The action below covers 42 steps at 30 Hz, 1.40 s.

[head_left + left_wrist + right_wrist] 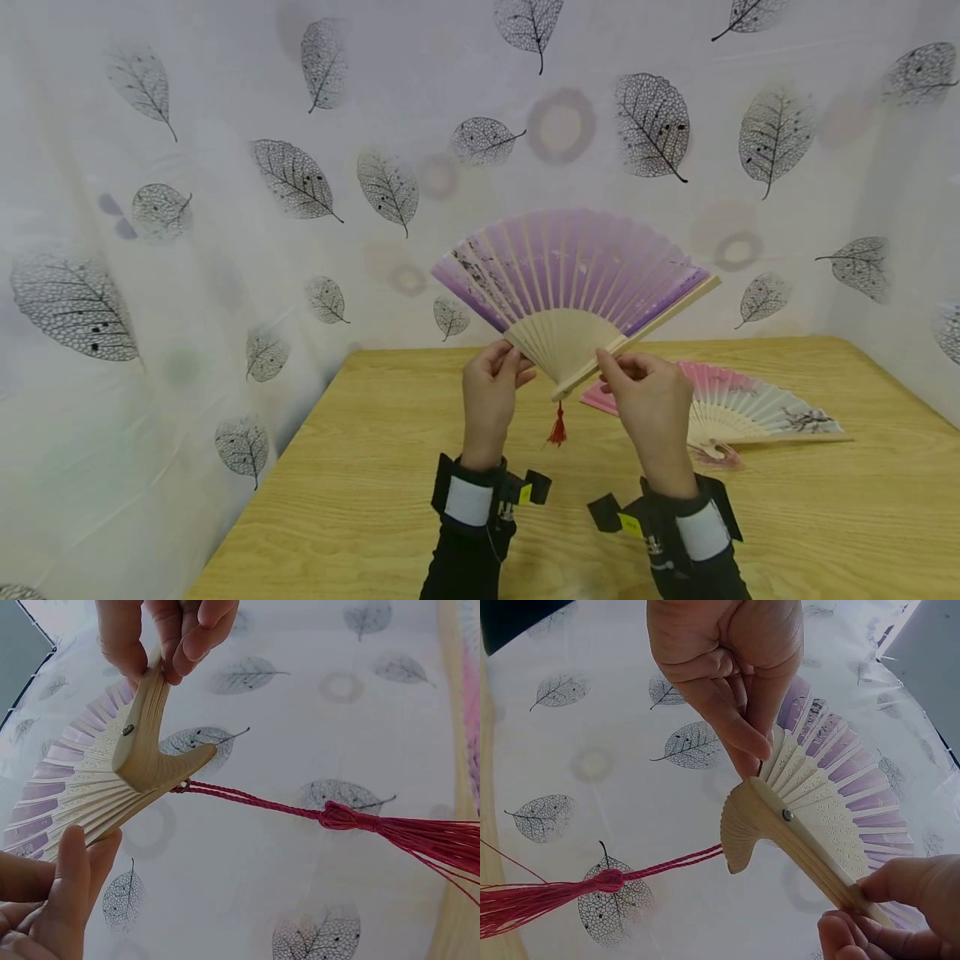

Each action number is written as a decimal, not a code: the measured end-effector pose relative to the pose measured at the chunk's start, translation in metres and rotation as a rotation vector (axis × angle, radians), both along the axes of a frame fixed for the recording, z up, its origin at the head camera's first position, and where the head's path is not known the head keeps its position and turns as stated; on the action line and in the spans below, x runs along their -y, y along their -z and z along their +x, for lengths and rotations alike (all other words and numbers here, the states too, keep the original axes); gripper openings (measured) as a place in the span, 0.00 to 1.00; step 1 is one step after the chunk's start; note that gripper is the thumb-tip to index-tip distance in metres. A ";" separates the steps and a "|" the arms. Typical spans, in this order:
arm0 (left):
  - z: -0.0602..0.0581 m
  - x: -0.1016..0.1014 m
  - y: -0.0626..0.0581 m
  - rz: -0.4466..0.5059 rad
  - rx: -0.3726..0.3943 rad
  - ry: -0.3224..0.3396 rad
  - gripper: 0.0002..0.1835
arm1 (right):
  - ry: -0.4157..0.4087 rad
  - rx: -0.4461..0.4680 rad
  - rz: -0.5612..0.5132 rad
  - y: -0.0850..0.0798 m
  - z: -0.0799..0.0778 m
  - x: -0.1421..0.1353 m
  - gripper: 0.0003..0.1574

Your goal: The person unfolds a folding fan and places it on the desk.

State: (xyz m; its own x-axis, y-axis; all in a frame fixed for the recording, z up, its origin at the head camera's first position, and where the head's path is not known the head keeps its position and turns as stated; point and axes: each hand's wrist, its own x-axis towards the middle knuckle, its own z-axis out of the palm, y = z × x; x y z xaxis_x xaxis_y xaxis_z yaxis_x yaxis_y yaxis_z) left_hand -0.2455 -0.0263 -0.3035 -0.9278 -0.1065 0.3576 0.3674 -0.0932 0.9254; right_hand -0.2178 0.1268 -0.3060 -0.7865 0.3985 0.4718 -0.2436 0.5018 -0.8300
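A purple folding fan (581, 267) with pale wooden ribs is held up, spread wide, above the table. My left hand (489, 404) pinches its left edge between thumb and fingers, low on the ribs. On the other side, my right hand (656, 408) pinches the thicker stack of ribs at the right edge. A rivet and a curved wooden end (739, 825) show in the right wrist view. From that end hangs a red tassel (367, 823) on a cord. Behind my right hand a second folding fan (750, 404), pink and white, lies spread on the table.
The wooden table (337, 475) reaches back to a pale cloth (420, 58) printed with dark leaves, which also covers the left and right sides. A pinkish tassel (716, 456) lies by the second fan's pivot end.
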 end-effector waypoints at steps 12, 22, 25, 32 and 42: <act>-0.002 0.000 0.001 0.062 -0.032 0.004 0.15 | 0.000 -0.011 -0.015 0.000 0.000 0.000 0.26; -0.003 0.000 0.002 0.089 -0.026 -0.012 0.15 | -0.005 0.005 -0.035 0.000 0.001 0.001 0.27; -0.002 0.001 0.001 0.096 -0.031 -0.014 0.14 | -0.001 0.002 -0.037 0.000 0.000 0.001 0.27; -0.001 0.002 -0.001 0.108 -0.051 -0.012 0.15 | 0.001 0.001 -0.036 0.000 0.000 0.001 0.27; -0.001 0.000 0.000 0.138 -0.030 -0.019 0.14 | 0.018 -0.017 -0.022 -0.001 0.001 0.002 0.27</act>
